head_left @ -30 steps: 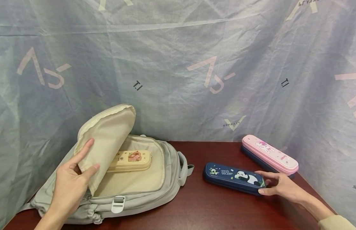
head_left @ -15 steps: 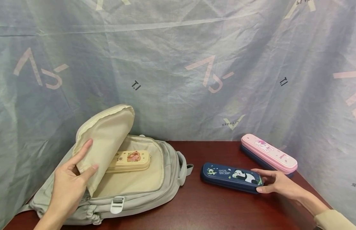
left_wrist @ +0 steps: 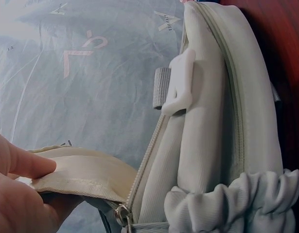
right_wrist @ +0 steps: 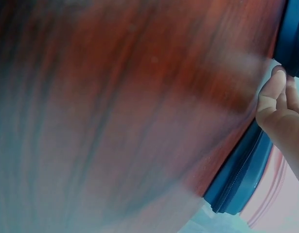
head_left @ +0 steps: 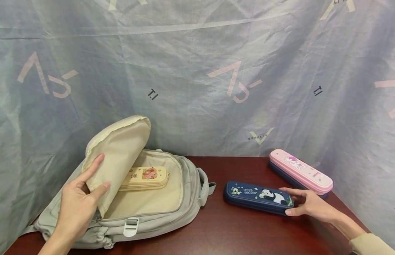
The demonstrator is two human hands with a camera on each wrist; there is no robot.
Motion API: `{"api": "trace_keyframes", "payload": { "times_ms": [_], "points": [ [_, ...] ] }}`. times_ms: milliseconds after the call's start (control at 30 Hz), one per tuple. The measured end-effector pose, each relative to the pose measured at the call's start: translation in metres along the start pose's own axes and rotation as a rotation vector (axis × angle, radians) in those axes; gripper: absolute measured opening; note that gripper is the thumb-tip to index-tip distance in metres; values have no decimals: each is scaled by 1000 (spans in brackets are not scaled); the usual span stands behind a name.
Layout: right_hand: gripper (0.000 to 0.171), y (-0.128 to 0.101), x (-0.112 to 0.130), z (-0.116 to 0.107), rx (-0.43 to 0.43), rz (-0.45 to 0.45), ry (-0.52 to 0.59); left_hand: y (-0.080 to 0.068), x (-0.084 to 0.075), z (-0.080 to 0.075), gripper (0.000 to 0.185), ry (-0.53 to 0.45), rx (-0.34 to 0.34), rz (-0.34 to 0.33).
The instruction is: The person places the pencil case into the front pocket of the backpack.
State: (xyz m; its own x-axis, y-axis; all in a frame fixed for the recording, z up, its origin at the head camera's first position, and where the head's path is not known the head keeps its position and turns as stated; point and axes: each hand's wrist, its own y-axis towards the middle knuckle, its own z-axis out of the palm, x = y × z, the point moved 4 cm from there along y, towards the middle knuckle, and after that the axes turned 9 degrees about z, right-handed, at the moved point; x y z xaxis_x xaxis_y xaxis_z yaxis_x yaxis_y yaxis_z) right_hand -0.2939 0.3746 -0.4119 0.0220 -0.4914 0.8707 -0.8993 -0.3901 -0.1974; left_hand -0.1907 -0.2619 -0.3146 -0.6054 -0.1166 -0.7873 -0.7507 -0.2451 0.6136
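On the left lies a pale grey-green backpack, its cream-lined flap raised. My left hand holds the flap's edge between thumb and fingers; the left wrist view shows this pinch on the cream cloth. Inside the backpack sits a yellow pencil case, partly hidden by the flap. At the right, my right hand grips the near right end of a navy pencil case with a panda print. That case looks low over the table; whether it touches cannot be told.
Behind the right hand, a pink pencil case with a rabbit print rests on another navy case. The dark red tabletop runs between backpack and cases. A grey printed cloth hangs behind and at both sides.
The right hand and the navy panda case have shifted very slightly left. The left hand, flap and yellow case look unchanged.
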Motion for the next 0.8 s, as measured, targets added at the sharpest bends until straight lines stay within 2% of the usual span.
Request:
{"api": "trace_keyframes", "payload": {
  "times_ms": [500, 800],
  "points": [
    [77, 3, 5, 2, -5, -37, -27, 0, 0, 0, 74, 15, 0, -4],
    [72, -2, 6, 3, -64, -58, -21, 0, 0, 1, 74, 20, -6, 4]
  ]
}}
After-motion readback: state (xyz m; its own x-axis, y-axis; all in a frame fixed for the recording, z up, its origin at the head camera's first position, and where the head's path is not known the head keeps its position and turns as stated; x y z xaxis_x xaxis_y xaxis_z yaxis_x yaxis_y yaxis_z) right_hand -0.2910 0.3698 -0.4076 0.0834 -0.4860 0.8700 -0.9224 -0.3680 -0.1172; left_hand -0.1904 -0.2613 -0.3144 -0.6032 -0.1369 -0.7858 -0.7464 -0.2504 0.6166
